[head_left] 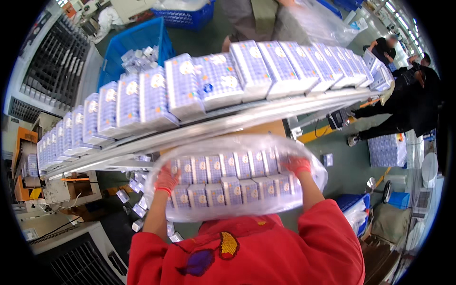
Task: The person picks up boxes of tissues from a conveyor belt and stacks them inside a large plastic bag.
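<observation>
Take all clock directions from the centre of the clear plastic bag (190, 215), just beyond the red shirt (285, 251) at 6 o'clock. Locate the checked lilac-and-white packs (231, 190) inside the bag, standing side by side in two rows, one toward 12 o'clock and one toward 6 o'clock.

Note the left hand (167, 180) at 9 o'clock, in a reddish glove, at the near end of the 12 o'clock row. Fingers: partly bent, pointing toward 12 o'clock, beside the end pack. Cannot tell the firmness of hold on film or pack, owing to blur.

Note the right hand (298, 165) at 3 o'clock, also in a reddish glove, at the opposite end of that row. Fingers: reaching toward 9 o'clock, slightly apart. Cannot tell the extent of closure, nor the position inside or outside the film.

Observe the metal rail (228, 121) beyond the bag, running from 9 o'clock through 12 to 2 o'clock, with a long line of similar packs (185, 90) on top. Find a blue crate (164, 38) at 11 o'clock, loose packs (139, 210) at 8 o'clock, and a co-worker in dark clothes (418, 104) at 2 o'clock.
</observation>
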`<action>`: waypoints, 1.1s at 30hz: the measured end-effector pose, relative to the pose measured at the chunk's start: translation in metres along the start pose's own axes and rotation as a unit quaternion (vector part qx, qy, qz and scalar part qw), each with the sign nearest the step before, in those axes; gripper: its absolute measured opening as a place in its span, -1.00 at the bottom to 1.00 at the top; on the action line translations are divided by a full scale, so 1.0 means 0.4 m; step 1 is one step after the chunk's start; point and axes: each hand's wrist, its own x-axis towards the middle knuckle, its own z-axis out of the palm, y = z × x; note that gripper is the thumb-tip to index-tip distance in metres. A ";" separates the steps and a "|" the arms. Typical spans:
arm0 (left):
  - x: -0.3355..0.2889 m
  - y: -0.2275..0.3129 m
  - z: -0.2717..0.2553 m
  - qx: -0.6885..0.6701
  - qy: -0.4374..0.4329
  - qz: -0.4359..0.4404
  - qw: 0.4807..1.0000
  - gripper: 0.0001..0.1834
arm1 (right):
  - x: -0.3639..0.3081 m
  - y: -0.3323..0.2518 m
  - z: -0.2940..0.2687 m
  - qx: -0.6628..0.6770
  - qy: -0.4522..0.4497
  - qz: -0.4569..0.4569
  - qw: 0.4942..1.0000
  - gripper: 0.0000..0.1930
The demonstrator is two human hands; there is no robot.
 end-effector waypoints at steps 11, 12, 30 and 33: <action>-0.269 0.097 -0.417 -0.235 0.228 0.305 0.894 -0.66 | -0.290 -0.508 -0.485 0.481 0.189 -0.449 0.729 -0.36; -0.280 0.088 -0.481 -0.208 0.387 0.325 0.837 -0.66 | -0.263 -0.579 -0.502 0.567 0.230 -0.463 0.641 -0.24; -0.104 -0.184 -0.753 0.117 0.456 -0.046 0.881 -0.31 | -0.172 -0.813 -0.712 0.155 0.195 -0.124 0.961 0.26; -0.043 -0.295 -0.748 0.075 0.427 -0.083 0.897 -0.18 | -0.234 -0.911 -0.689 0.170 0.203 -0.128 0.956 0.16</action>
